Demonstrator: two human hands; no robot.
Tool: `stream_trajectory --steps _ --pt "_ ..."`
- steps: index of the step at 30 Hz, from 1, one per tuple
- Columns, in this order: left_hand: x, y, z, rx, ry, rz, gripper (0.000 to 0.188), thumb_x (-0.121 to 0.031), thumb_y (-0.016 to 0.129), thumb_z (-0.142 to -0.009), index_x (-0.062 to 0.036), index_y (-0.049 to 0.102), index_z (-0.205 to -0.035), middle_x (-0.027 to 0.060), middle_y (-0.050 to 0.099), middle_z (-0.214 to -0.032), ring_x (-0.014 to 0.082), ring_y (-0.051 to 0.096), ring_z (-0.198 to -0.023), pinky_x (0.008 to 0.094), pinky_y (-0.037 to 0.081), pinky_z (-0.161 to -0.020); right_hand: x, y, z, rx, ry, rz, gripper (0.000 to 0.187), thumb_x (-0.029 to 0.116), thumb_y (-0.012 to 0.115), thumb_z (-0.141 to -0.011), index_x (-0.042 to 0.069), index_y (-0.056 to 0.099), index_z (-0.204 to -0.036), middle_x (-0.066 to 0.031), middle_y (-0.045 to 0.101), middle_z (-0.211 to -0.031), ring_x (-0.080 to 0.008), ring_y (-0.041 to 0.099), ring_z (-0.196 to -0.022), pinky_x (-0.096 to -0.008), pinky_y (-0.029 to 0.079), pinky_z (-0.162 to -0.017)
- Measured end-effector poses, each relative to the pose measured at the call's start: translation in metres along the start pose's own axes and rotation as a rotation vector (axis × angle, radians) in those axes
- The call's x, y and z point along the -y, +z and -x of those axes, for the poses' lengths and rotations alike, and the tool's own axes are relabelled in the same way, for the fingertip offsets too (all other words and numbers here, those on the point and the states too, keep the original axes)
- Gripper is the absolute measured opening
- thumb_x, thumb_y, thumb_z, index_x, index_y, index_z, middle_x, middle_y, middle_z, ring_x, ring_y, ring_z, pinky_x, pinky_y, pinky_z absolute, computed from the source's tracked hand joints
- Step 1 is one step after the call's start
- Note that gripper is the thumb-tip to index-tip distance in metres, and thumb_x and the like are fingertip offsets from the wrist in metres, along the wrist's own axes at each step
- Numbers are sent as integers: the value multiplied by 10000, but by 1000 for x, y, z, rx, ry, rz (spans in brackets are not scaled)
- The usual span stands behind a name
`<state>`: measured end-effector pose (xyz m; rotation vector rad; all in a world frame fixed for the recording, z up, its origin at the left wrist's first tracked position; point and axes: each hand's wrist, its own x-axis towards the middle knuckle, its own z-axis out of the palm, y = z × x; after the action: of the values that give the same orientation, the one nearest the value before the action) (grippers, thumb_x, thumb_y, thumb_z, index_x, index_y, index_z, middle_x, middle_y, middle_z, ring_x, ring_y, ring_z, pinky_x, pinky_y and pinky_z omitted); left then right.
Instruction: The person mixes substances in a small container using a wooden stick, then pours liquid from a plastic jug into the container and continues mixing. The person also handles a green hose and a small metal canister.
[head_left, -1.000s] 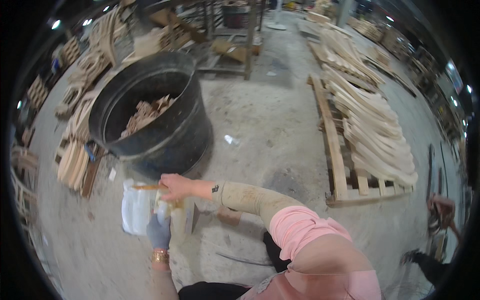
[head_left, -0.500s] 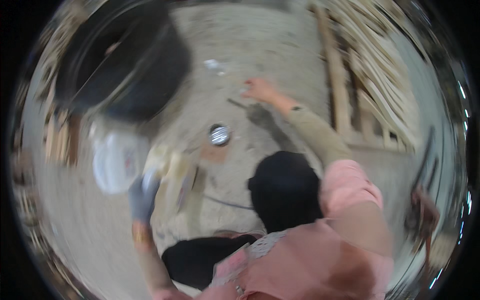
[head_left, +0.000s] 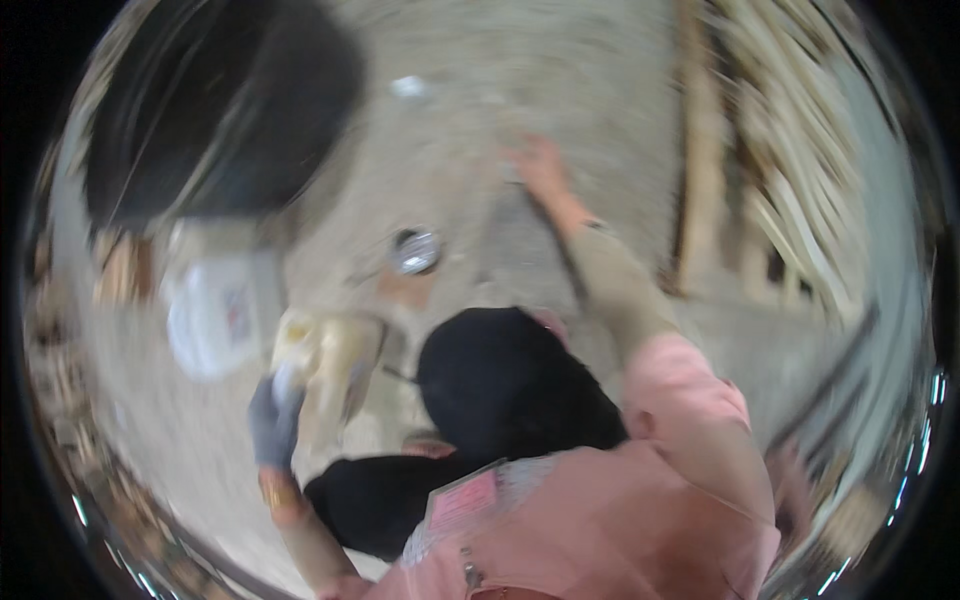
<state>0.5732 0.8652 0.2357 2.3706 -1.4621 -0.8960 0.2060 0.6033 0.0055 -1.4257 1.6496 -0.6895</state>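
My left hand (head_left: 275, 425), in a grey glove, is closed at the near left side of a yellowish plastic jug (head_left: 345, 355). Something whitish (head_left: 290, 378) shows at its fingertips, too blurred to name. My right hand (head_left: 540, 165) is bare and stretched forward, low over the concrete floor. Motion smears its fingers, so what they hold, if anything, does not show. Between the hands, a round, shiny metal can (head_left: 416, 250) stands by a brownish flat patch (head_left: 405, 289).
A big black tub (head_left: 225, 110) stands far left, with a white plastic container (head_left: 215, 315) nearer me. A small shiny whitish piece (head_left: 408, 88) lies ahead on the floor. Long pale wooden strips (head_left: 790, 150) are stacked at the right beside a wooden beam (head_left: 700, 150).
The whole view has shifted. My right hand has moved a little right, away from the can, its arm still outstretched. My left hand stays by the yellowish jug.
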Motion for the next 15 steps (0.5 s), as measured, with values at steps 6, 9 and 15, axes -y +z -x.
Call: stream_trajectory --steps 6,9,15 --pt "8 -23 2 40 -125 -118 472 -439 571 -791 -18 607 -1000 176 638 -893 283 617 -833 378 470 -741 -20 56 25 252 -562 669 514 123 627 -726 79 495 -1221 -175 473 -1241 -315 404 -1173 -405 337 -973" --pt "-9 -12 -23 73 -12 -97 572 -587 538 -726 -49 614 -905 185 619 -823 346 591 -775 429 449 -694 -48 29 -22 180 -181 46 468 251 552 -856 -54 469 -1200 -197 511 -1203 -286 490 -1109 -351 363 -960" --pt "-29 13 6 10 -89 -63 526 -571 576 -687 -84 629 -880 159 625 -803 340 591 -768 416 451 -680 -32 65 -28 345 -233 78 379 277 499 -896 -44 529 -1095 -169 566 -1054 -237 539 -969 -325 425 -851"
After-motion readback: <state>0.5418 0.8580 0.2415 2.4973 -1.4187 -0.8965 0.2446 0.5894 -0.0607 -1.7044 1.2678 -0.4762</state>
